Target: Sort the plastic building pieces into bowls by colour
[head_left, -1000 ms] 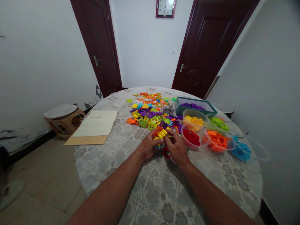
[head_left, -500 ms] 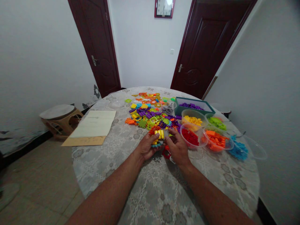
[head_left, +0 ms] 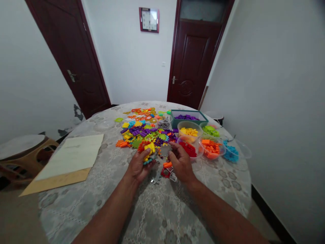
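Observation:
My left hand [head_left: 138, 166] is closed around a small assembly of plastic building pieces [head_left: 149, 150], with yellow, red and teal parts showing. Between the thumb and fingers of my right hand [head_left: 182, 162] is a flat grey building piece [head_left: 165, 150] with notched edges. A small gap separates it from the assembly. Below the hands, a grey notched piece [head_left: 156, 177], a red piece [head_left: 166, 172], an orange piece [head_left: 167, 165] and a white lattice piece [head_left: 173, 177] lie on the tablecloth. My palm and fingers hide part of the assembly.
Beyond the hands spreads a heap of mixed coloured pieces [head_left: 144, 132]. Bowls of red [head_left: 188, 149], yellow [head_left: 189, 131], orange [head_left: 212, 149], green and blue pieces stand to the right, near a green box [head_left: 203, 122] of purple ones. Paper sheets [head_left: 73, 152] lie left.
The grey piece has come away from the assembly toward the right, in my right hand. My view has turned right, so the table appears farther left.

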{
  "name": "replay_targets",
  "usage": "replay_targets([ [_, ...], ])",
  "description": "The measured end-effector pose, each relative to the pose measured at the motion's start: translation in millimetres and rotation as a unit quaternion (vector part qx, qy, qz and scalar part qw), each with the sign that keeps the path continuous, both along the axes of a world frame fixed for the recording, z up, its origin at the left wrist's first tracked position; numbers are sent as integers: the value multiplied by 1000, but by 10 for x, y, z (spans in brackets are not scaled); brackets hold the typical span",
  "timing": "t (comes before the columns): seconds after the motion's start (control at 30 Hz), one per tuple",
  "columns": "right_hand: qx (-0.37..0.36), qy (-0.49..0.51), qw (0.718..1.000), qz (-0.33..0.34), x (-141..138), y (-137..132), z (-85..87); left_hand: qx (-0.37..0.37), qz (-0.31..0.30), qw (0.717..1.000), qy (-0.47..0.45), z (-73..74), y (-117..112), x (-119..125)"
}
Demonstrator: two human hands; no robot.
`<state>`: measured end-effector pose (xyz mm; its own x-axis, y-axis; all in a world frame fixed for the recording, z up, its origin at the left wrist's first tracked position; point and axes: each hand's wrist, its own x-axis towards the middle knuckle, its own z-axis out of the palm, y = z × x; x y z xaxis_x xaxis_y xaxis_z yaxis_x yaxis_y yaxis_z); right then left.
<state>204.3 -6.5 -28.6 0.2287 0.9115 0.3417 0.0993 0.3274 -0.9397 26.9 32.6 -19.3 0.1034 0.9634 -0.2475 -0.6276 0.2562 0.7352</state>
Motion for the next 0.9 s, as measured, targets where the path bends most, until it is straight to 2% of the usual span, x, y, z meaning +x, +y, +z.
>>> replay_targets([
  [0.13,32,-57,998,-17,71,-29,62,-8,26,999,-26,182,54,48],
  [0.2,39,-85,995,-18,111,-46,108,-17,37,997,-59,227,61,78],
  [0.3,31,-133,991,2,185,-80,213,-41,46,994,-93,196,35,117],
  [0.43,17,-177,983,34,354,-137,425,-49,10,997,-65,62,-22,134],
  [0.6,16,-192,980,-55,781,-140,651,-30,-7,1000,6,-3,-33,134],
  [0.8,-17,-190,965,-181,1557,-46,779,-34,-16,999,14,67,-64,185],
  [0.9,-30,-191,957,-215,1807,-49,856,-35,-10,999,13,62,-62,186],
])
